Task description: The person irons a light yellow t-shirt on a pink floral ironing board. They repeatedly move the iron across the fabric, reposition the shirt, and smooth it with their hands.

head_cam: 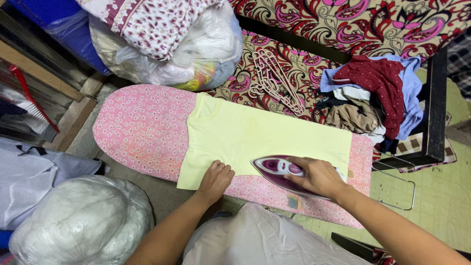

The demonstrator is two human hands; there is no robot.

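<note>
A pale yellow t-shirt [255, 137] lies flat on a pink floral ironing board [142, 127]. My right hand [319, 176] grips the handle of a maroon and white iron [274, 169], which rests on the shirt's near edge with its tip pointing left. My left hand [216, 180] presses down on the shirt's lower sleeve corner, fingers curled, just left of the iron's tip.
A pile of crumpled clothes [378, 93] sits past the board's right end. Pale plastic hangers [272, 81] lie on a patterned cloth behind. Stuffed plastic bags [171, 44] stand at the back left, another white bag [83, 221] at the near left. A black frame [434, 98] stands right.
</note>
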